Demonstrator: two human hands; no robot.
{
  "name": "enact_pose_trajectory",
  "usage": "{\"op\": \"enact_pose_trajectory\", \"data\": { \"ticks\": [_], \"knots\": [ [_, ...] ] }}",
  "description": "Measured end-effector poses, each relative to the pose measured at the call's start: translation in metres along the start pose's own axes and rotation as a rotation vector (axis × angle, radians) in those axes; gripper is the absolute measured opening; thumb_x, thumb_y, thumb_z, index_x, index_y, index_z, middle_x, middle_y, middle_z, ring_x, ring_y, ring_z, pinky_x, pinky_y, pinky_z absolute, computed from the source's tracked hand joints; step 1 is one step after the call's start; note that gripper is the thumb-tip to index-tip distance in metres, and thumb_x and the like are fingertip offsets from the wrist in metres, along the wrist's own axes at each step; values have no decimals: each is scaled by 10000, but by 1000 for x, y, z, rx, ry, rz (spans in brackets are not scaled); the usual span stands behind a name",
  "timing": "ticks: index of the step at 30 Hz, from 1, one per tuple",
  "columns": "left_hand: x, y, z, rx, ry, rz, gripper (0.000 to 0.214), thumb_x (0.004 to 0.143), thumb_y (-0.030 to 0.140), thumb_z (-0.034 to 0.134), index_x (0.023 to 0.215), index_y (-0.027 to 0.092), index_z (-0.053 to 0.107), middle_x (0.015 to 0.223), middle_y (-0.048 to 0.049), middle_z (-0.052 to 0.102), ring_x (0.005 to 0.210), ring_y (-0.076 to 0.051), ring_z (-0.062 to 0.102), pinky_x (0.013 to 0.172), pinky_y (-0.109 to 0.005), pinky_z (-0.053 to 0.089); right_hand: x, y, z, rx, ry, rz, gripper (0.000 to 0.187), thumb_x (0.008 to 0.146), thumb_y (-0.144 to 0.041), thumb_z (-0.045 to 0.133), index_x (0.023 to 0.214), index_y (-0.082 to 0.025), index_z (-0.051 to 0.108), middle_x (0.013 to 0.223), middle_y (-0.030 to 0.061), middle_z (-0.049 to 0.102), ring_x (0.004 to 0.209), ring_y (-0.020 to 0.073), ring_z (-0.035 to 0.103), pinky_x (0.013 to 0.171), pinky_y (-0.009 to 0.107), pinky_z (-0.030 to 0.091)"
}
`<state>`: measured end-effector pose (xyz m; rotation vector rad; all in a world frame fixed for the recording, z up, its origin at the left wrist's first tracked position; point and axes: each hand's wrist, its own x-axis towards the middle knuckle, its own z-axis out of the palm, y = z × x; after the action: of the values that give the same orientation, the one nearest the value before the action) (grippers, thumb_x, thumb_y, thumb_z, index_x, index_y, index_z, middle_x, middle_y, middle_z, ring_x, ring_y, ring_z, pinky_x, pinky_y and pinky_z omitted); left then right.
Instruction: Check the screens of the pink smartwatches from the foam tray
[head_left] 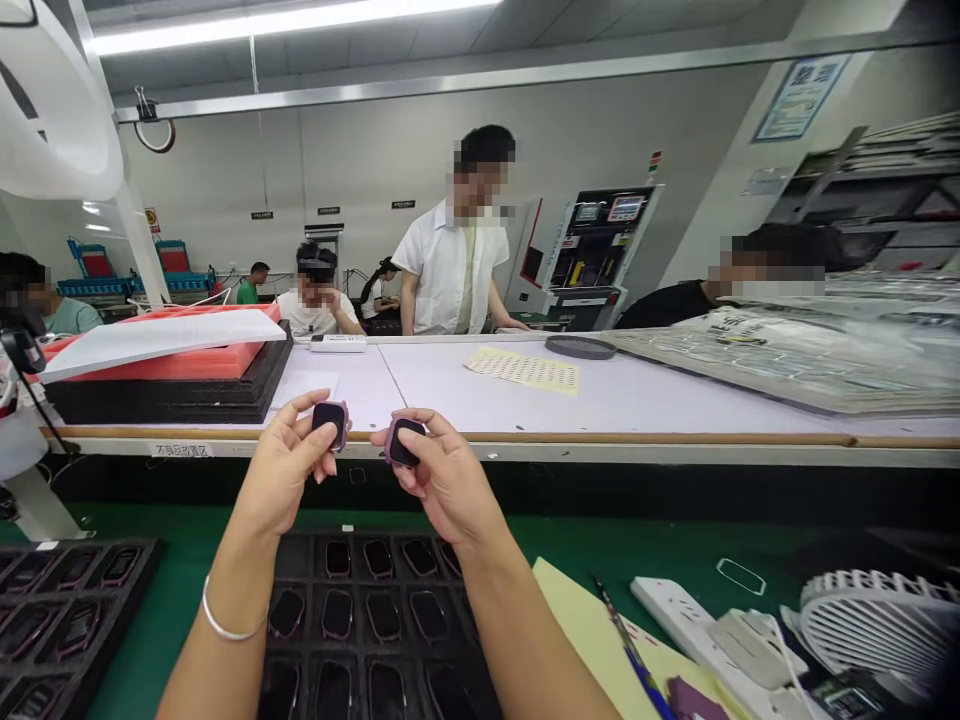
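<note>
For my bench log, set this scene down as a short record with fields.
Left hand: grips the left watch, purple frame, dark face, thumb on the face
Right hand: grips the right watch, same look, thumb on the face
Spacing: the two watches are apart
Below the hands: black tray with dark-faced watches in compartments
Far left: second tray with purple-framed pieces
Right side: yellow paper, pen, power strip, white fan
Shelf: sticker sheet
</note>
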<state>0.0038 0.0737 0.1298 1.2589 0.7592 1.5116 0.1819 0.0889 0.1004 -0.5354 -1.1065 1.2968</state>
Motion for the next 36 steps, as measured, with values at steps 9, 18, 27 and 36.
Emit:
{"op": "enact_pose_trajectory", "data": {
  "ticks": [9,18,27,36],
  "knots": [
    [1,-26,10,31,132,14,709,633,311,882,1284,174,638,977,-33,684,716,-95,557,616,-200,441,4,4,-11,247,-77,195,540,716,-342,899,1186,-185,686,913,83,750,623,109,571,541,210,438],
    [-2,-35,16,291,131,179,545,712,320,725,1229,186,616,1008,-57,688,889,-176,650,753,-262,520,-6,-1,-17,218,-200,148,465,795,-284,859,1240,-315,730,940,21,696,697,113,587,594,223,483],
    [-8,-37,21,448,156,188,458,747,288,677,1190,190,617,912,-26,694,750,-158,645,686,-261,517,-4,7,-16,288,-251,137,401,768,-343,879,1152,-333,762,889,18,688,602,96,504,518,213,391],
    [-10,-43,23,415,183,190,437,779,320,696,1177,204,554,1013,-59,702,912,-194,678,788,-292,529,-1,13,-17,278,-250,167,477,807,-384,792,1261,-317,666,1041,60,728,602,118,439,526,238,334]
  ]
}}
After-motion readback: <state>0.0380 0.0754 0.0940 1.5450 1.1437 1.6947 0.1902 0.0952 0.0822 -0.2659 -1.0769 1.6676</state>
